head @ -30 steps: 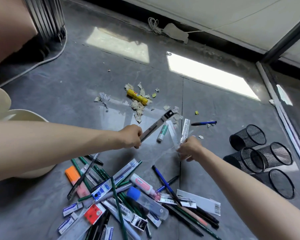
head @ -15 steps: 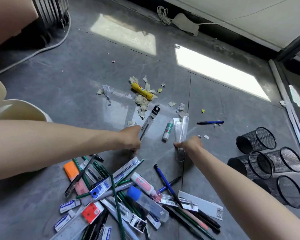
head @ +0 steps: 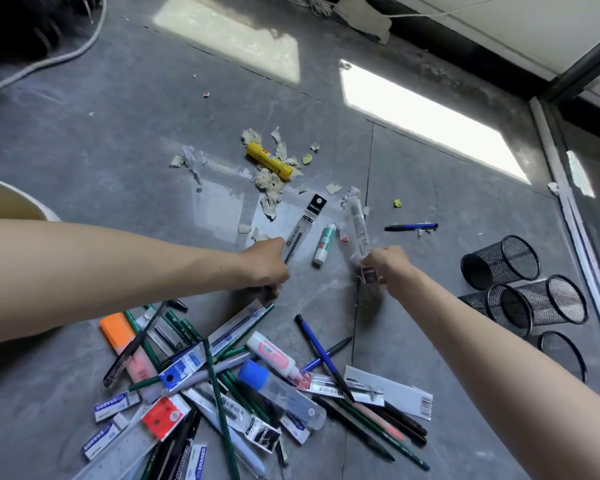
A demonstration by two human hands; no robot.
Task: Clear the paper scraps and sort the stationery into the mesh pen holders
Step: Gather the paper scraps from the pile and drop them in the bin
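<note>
My left hand [head: 265, 263] grips the near end of a clear refill packet with a black header [head: 303, 223]. My right hand [head: 387, 263] grips the near end of another clear plastic packet [head: 358, 225]. Between them a white and green correction pen [head: 324, 244] lies on the grey floor. Torn paper scraps [head: 269, 183] lie around a yellow glue stick [head: 269, 161] further away. A blue pen [head: 411, 226] lies to the right. Three or so black mesh pen holders [head: 499, 263] lie tipped on their sides at the right. A heap of mixed stationery [head: 222, 375] lies near me.
A cream-coloured bin rim [head: 14, 202] shows at the left edge. A white cable [head: 66, 57] curves across the far left floor. A metal door track [head: 568, 209] runs along the right. Bright sunlight patches [head: 423, 116] fall on the far floor.
Both hands have kept hold of their packets. The left packet's far end has swung from pointing right to pointing more straight away. The camera has tilted down and closer.
</note>
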